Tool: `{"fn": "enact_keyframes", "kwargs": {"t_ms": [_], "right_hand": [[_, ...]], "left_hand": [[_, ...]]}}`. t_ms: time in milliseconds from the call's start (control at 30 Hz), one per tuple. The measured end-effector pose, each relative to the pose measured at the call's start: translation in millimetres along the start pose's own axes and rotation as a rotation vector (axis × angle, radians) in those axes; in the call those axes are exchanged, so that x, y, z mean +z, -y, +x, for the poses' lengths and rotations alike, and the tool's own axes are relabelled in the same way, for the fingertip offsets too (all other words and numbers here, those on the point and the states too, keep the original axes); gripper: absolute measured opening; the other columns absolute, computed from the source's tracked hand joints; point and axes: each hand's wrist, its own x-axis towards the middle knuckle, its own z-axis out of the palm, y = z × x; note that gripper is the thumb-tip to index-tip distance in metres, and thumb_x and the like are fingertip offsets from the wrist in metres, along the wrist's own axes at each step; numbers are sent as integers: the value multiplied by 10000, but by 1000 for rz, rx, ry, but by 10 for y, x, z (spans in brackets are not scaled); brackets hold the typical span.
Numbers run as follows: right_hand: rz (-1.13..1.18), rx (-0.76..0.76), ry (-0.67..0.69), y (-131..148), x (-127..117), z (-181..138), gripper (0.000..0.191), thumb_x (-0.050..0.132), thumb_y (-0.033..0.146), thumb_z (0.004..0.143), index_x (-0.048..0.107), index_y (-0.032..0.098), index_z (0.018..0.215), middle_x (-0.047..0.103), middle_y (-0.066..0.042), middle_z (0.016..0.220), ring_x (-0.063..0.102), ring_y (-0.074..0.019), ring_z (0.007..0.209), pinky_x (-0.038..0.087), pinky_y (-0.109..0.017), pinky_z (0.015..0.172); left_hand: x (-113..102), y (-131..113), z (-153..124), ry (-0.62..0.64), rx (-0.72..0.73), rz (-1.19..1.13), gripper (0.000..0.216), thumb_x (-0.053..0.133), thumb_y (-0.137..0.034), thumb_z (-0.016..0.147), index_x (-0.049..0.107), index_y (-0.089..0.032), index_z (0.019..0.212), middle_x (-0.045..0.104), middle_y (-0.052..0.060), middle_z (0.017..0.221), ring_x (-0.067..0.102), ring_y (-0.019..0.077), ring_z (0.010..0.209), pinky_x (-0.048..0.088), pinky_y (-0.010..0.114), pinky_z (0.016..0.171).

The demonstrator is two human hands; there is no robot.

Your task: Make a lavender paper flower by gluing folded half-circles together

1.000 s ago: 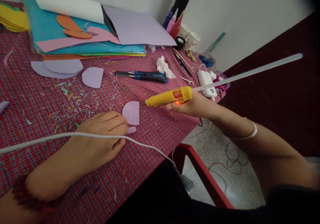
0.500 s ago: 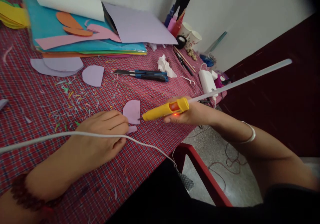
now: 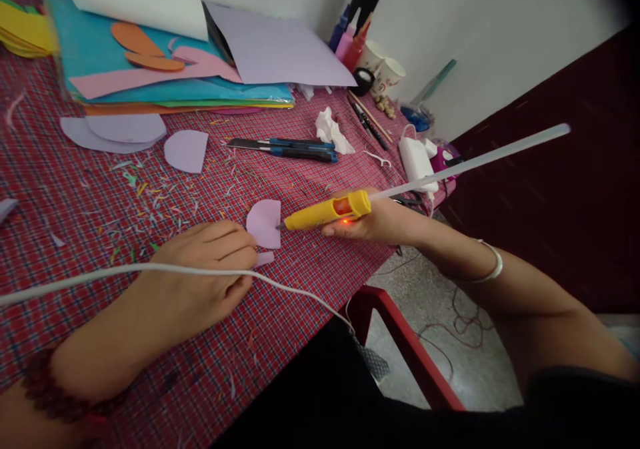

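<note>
My right hand (image 3: 370, 225) grips a yellow glue gun (image 3: 327, 213) with a long clear glue stick (image 3: 470, 161) sticking out behind it and a red light glowing. Its nozzle touches the right edge of a small lilac paper petal (image 3: 264, 222) lying on the red checked tablecloth (image 3: 150, 202). My left hand (image 3: 200, 275) lies on the cloth with its fingers together, pressing down the petal's left edge. The gun's white cord (image 3: 150, 272) runs across the back of my left hand.
Stacked coloured paper sheets (image 3: 165, 69) lie at the back. More lilac cut-outs (image 3: 186, 150), a blue utility knife (image 3: 285, 149), crumpled tissue (image 3: 333, 132), paint bottles (image 3: 350, 42), paper cups (image 3: 383, 69) and a white adapter (image 3: 415, 159) sit around. Paper scraps litter the cloth. A red stool (image 3: 400, 342) stands below.
My right hand has brought the glue gun down and left, so its nozzle now meets the petal's edge. My left hand has stayed in place.
</note>
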Motion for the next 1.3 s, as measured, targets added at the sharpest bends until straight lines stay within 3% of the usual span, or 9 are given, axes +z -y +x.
{"fn": "enact_keyframes", "kwargs": {"t_ms": [467,633,867,1300], "right_hand": [[0,41,-106,71,55,228,365,635,460,889,685,141,1059,714,-47,914,613,-138,758,439,-249,686],[-67,63,-120,40,62,262,381,637,492,878,705,134,991,717,-53,884,599,-137,734,422,-250,663],[-44,50,-116,30,62,263,323,670,411,867,702,146,1048,722,-43,928,613,-142,775,422,-249,691],[-80,57,-62,213,78,264,213,744,286,806,661,138,935,657,-27,838,571,-133,745,393,-251,671]], "left_hand": [[-2,23,-36,23,-1,0,168,510,-140,871,661,-186,930,724,78,990,658,248,942,553,425,819],[-14,15,-34,13,9,12,170,510,-139,878,657,-182,950,724,81,987,655,255,935,547,424,787],[-32,2,-8,25,4,19,166,485,-130,871,641,-179,897,720,88,949,651,257,888,533,424,748],[-29,18,-31,58,-27,-14,146,486,-158,888,628,-190,886,722,81,968,647,260,918,535,430,769]]}}
